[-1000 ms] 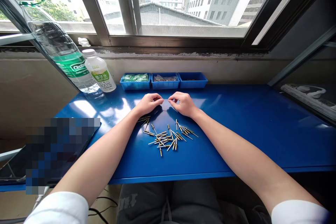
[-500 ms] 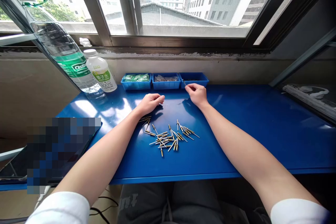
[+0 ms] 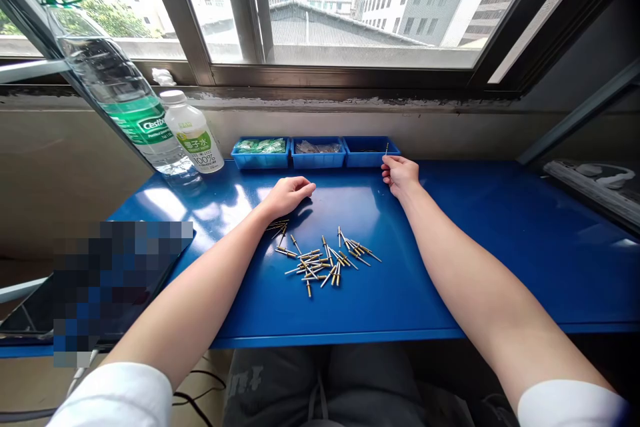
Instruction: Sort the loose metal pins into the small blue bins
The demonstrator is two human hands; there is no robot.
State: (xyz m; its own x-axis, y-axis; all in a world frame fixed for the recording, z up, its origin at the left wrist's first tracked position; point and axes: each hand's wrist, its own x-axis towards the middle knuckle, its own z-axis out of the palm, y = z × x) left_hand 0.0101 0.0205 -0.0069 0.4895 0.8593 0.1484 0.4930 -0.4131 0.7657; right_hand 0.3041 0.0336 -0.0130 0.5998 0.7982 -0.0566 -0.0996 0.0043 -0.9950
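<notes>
My right hand [image 3: 401, 175] is pinched on a thin metal rod [image 3: 387, 149], which points upward at the front of the right-hand blue bin [image 3: 356, 157]. The rod is too small to tell its exact kind. My left hand [image 3: 290, 195] rests on the table with its fingers curled in and the thumb stretched out; nothing shows in it. Closer to me lies a loose pile of blind rivets [image 3: 323, 265] with brass-coloured bodies and silver stems. Beside my left forearm are several thin golden rods [image 3: 278, 223], partly hidden by it.
Two more blue bins stand in the row, the left one [image 3: 260, 160] with green packets, the middle one [image 3: 319, 159] with clear bags. A large water bottle [image 3: 133, 117] and a smaller white bottle [image 3: 195, 140] stand at left. A blurred dark device [image 3: 120, 287] lies on the table's left.
My right hand has moved to the right along the bin's front, and the rod in it now stands more upright. My left hand and the rivet pile have stayed in place.
</notes>
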